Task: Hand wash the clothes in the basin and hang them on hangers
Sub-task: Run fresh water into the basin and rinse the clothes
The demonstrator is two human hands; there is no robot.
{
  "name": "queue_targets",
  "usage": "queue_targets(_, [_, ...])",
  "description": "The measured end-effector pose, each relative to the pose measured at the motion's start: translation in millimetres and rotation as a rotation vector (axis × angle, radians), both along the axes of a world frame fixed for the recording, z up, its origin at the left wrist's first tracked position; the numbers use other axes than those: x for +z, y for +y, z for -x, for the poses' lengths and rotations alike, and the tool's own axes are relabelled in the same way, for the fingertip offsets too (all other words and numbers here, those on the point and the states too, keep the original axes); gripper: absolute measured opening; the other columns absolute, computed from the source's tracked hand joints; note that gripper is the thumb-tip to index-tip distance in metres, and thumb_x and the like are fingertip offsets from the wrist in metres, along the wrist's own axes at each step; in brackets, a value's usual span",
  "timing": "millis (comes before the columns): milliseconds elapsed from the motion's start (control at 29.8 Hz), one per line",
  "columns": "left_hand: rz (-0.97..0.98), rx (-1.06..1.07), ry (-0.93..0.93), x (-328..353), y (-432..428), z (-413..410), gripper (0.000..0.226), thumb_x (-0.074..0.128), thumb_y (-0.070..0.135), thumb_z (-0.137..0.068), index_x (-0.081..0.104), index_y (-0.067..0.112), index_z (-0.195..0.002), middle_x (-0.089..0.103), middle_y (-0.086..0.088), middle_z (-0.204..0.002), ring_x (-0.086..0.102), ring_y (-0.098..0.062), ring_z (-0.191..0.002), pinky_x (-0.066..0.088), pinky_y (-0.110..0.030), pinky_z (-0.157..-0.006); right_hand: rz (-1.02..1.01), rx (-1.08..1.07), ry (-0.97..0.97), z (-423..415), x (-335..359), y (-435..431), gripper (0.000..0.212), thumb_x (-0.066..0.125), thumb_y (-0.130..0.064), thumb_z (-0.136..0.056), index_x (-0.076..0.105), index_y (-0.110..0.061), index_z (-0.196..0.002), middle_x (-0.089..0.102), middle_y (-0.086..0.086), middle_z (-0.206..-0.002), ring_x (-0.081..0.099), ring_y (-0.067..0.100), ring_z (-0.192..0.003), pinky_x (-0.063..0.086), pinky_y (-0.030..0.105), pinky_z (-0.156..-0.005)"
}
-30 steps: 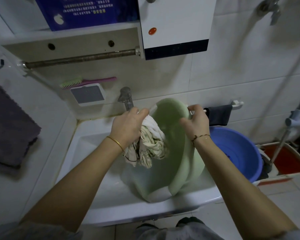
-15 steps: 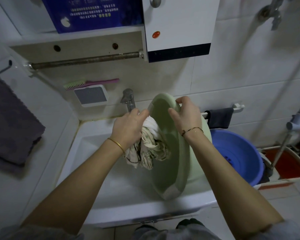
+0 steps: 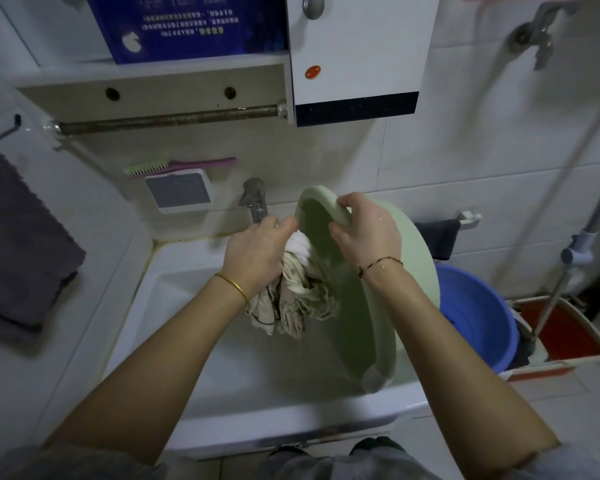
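Two hands busy: left hand (image 3: 257,251) clenches wet, limp clothes (image 3: 298,292); right hand (image 3: 364,233) grips tilted basin (image 3: 413,271) rim. Fabric likely heavy, slippery; bunch firmly.

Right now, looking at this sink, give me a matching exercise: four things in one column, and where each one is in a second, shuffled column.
Things:
1. green basin
2. wet clothes
3. blue tub
4. brush

Places:
A. on the floor, right of the sink
B. on top of the wall-mounted soap holder
C. tilted on edge in the sink, right hand on its rim
D. bunched in the left hand

Pairs: 1-C, 2-D, 3-A, 4-B
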State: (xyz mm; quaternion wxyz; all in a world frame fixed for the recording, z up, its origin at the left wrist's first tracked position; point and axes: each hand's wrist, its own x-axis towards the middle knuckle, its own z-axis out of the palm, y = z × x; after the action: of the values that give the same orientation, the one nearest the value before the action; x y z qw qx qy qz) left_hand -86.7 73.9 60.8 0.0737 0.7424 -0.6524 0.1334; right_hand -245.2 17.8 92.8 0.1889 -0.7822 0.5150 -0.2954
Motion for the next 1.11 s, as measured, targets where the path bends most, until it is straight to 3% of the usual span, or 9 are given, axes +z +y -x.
queue_targets(638, [0.02, -0.042, -0.006, 2, -4, 8, 0.047, 0.045, 0.001, -0.084, 0.043, 0.022, -0.125, 0.052, -0.006, -0.108, 0.058, -0.029, -0.088, 0.033, -0.032, -0.055, 0.067, -0.01, -0.054, 16, -1, 2, 0.037, 0.058, -0.02, -0.088, 0.053, -0.017, -0.125, 0.064, 0.005, -0.105, 0.06, 0.027, -0.094, 0.048, 0.035, -0.078])
queue_targets(807, [0.023, -0.05, 0.011, 1, -8, 8, 0.047, 0.046, 0.0, -0.083, 0.044, 0.023, -0.124, 0.053, -0.006, -0.109, 0.058, -0.03, -0.089, 0.034, -0.033, -0.055, 0.009, -0.048, -0.283, 31, -3, -7, 0.04, 0.064, -0.02, -0.084, 0.058, -0.013, -0.123, 0.066, 0.006, -0.105, 0.062, 0.023, -0.094, 0.049, 0.035, -0.084])
queue_targets(1008, [0.008, -0.018, 0.031, -2, -13, 12, 0.045, 0.046, 0.001, -0.084, 0.045, 0.023, -0.124, 0.052, -0.006, -0.11, 0.059, -0.032, -0.093, 0.034, -0.032, -0.057, -0.259, -0.214, -0.62, 50, -31, -37, 0.033, 0.07, -0.017, -0.079, 0.067, -0.006, -0.11, 0.069, 0.008, -0.096, 0.064, 0.018, -0.083, 0.053, 0.027, -0.078])
queue_targets(1109, [-0.025, 0.018, 0.043, -10, -16, 15, 0.042, 0.048, 0.005, -0.085, 0.044, 0.023, -0.122, 0.053, -0.006, -0.111, 0.059, -0.031, -0.094, 0.036, -0.033, -0.059, -0.438, -0.303, -0.776, 46, -62, -40, 0.03, 0.071, -0.013, -0.08, 0.067, 0.0, -0.107, 0.068, 0.014, -0.095, 0.063, 0.021, -0.081, 0.053, 0.035, -0.083])
